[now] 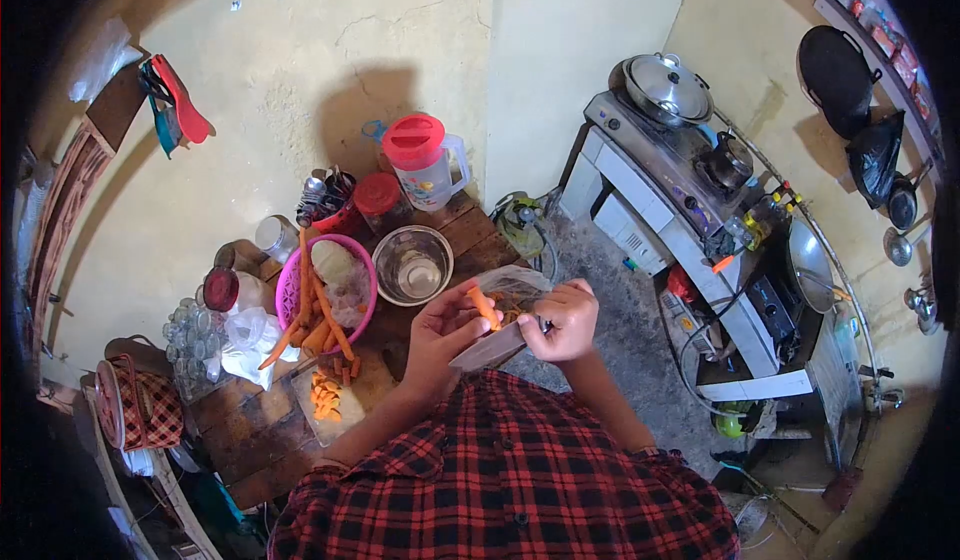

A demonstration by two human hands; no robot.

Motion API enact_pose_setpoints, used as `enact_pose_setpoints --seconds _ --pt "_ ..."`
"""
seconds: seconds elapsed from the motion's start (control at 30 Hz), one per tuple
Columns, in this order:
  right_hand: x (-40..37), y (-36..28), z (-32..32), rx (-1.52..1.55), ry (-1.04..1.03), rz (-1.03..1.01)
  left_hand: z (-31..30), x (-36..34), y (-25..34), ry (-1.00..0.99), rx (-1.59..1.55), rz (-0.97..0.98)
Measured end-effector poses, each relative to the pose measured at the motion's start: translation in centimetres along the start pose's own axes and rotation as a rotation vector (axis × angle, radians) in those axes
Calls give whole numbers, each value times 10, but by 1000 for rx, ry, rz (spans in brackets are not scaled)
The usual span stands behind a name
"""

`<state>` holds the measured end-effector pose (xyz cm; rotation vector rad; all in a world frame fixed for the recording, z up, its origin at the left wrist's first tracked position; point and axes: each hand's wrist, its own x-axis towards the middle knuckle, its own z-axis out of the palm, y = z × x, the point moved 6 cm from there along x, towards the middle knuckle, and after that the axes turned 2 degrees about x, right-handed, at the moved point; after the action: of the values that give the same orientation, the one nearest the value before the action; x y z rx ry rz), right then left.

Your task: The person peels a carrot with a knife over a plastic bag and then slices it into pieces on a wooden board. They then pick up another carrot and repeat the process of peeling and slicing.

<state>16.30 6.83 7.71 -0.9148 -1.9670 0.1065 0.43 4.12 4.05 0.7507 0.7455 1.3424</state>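
A short piece of carrot (485, 307) is pinched between the thumb and fingers of my left hand (438, 338). My right hand (566, 322) is closed around the handle of a broad-bladed knife (488, 347), its blade just below the carrot. Behind both hands, a clear plastic bag (515, 280) with orange peelings overlaps them in this view. To the left, cut carrot pieces (325, 397) lie on a cutting board (368, 388). Whole carrots (318, 300) and a pale cabbage (337, 263) fill a pink basket (281, 295), some carrots sticking out over its rim.
A metal bowl (413, 265) stands beside the basket on the wooden table (245, 440). Behind it are a red-lidded pitcher (418, 165) and a red-lidded jar (380, 200). Several glasses (190, 340) crowd the left. At right, a stove (650, 160) carries a lidded pan (667, 90) and a kettle (728, 160).
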Motion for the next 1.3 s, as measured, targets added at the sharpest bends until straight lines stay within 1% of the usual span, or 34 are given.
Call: enact_pose_setpoints --seconds 0.13,0.2,0.3,0.47,0.57,0.63,0.7,0.8,1.03,1.1,1.2,1.3 --pt "4 -4 0 18 -27 -13 1 0 -1 -4 7 -17" --pt "1 0 3 35 -6 -2 2 -1 2 30 17 -44" --pt "2 -4 4 62 5 -8 1 -1 -4 -16 8 -25" --pt "2 0 2 58 31 -27 0 0 -6 -27 -20 -6" --pt "-1 0 5 78 -6 -3 3 0 -8 -34 -46 10" --pt "1 -4 4 82 9 -41 5 -2 -7 -45 -37 25" --pt "-1 2 3 73 15 -31 3 -3 -8 -14 -52 -46" --pt "-1 2 3 67 13 -32 3 -2 -12 -64 -41 -39" --pt "-1 1 0 49 9 -31 6 -2 -9 -60 -2 -32" --pt "-1 -1 1 60 15 -39 7 -3 -11 -59 -28 -83" --pt "-3 1 1 77 48 -47 5 -2 -15 -109 -74 -104" --pt "-1 0 0 74 70 -58 5 -3 -18 -99 -70 -134"
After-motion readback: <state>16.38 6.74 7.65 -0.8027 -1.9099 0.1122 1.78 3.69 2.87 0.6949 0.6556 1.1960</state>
